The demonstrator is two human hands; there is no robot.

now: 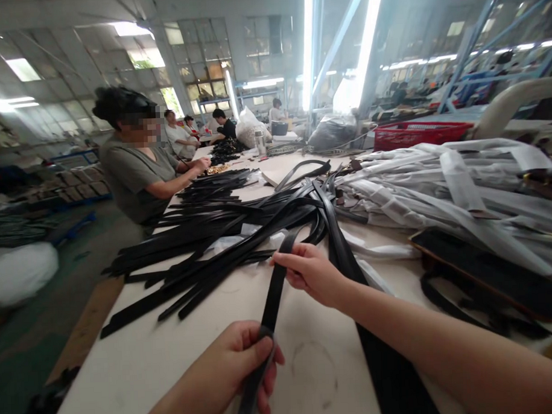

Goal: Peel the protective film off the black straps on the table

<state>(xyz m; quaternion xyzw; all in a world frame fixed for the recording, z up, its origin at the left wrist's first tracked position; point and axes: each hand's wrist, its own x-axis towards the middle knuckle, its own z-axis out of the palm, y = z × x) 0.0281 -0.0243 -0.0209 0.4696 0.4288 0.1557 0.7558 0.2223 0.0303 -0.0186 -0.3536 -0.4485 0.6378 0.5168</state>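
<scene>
A flat, narrow black leather-like strap (274, 299) is held at the lower centre of the frame, slanting from the bottom edge up toward the pile behind. Its lower part is gripped by the left hand (250, 357), the thumb pressed on top and the fingers curled beneath; farther up, it is pinched between the thumb and fingers of the right hand (309, 269). The two hands are held apart, with a stretch of strap exposed between them. Beneath them a pale, marked tabletop (173, 361) is seen. Across the centre left, a loose pile of long black straps (168, 244) is spread, and wide black strips (390, 372) are laid beneath the right forearm to the bottom edge. At the right, many strips wrapped in white material (393, 197) are heaped, with a red plastic basket (391, 138) placed behind them. At the upper left, small items are being handled by a co-worker in a grey-green top (132, 170).
</scene>
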